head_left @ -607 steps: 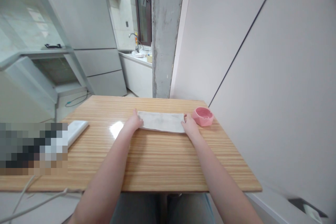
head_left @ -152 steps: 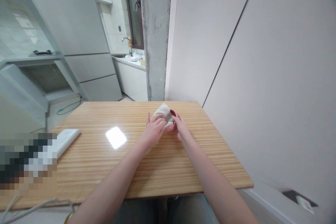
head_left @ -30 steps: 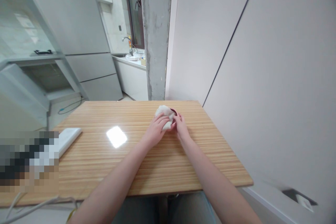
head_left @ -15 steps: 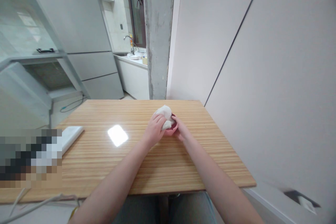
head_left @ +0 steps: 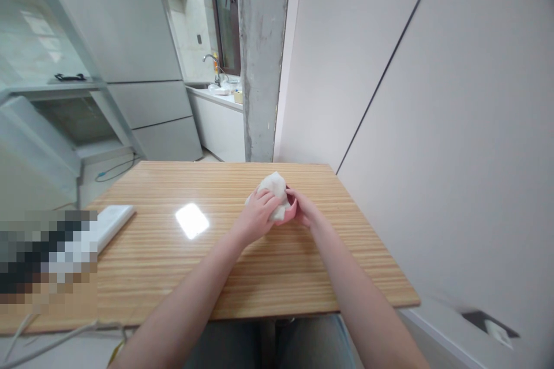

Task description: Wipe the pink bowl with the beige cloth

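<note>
Over the wooden table, my left hand [head_left: 259,212] is closed on a white cloth [head_left: 273,184], its fingers bent across the folds. The cloth is pressed against a pink bowl [head_left: 286,216], covering much of its near-left side and opening. My right hand [head_left: 303,206] grips the bowl by its right rim, thumb at the top edge. The bowl looks tilted, with its opening partly toward the left hand. The cloth hides most of the inside.
The striped wooden table [head_left: 173,277] extends around both forearms. A white flat box-like object [head_left: 115,225] lies at its left, beside a pixelated patch. Cables [head_left: 82,328] hang at the near left edge. A pale wall [head_left: 433,155] borders the right side.
The left hand and cloth have shifted slightly, and the cloth now covers more of the bowl's front. The bowl has turned a little and moved slightly right with the right hand.
</note>
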Demonstrator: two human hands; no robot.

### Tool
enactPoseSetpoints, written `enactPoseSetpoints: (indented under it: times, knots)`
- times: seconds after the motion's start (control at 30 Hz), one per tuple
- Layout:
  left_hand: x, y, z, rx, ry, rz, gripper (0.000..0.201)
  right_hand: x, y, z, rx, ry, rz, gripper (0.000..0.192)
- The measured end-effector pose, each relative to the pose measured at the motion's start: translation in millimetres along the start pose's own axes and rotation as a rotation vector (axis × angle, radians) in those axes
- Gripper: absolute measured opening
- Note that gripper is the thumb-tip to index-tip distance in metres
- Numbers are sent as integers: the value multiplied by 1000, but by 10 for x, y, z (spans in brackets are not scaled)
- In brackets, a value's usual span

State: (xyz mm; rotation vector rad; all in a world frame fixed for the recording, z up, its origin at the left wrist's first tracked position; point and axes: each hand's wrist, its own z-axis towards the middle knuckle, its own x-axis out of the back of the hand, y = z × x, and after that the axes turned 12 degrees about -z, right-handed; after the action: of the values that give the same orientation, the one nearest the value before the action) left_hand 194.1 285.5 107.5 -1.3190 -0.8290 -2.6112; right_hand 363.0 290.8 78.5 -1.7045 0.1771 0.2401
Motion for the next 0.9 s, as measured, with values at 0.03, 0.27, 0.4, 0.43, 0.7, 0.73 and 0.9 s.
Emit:
enactPoseSetpoints:
  times: [0.03, 0.27, 0.4, 0.43, 0.7, 0.73, 0.9]
  knots:
    - [-5, 7, 1, 3, 19, -11, 10, -2, 15, 13, 27, 27, 9, 30]
    - [-228, -50, 51, 134, 49, 71, 18, -218, 266, 121, 244, 310, 99, 46]
    - [-171, -111, 26, 175, 26, 90, 12, -184, 191, 80, 59, 165, 152, 43]
    - [-136, -115, 17, 146, 21, 73, 11, -150, 151, 66, -5, 103, 142, 40]
    - [-138, -83, 26, 50, 155, -76, 27, -166, 193, 43, 131, 224, 240, 40]
    - [-156, -85, 33, 56, 175, -87, 30, -204, 224, 45, 175, 266, 263, 43]
    - [-145, -105, 29, 80, 155, -90, 17, -253, 205, 51, 190, 237, 301, 39]
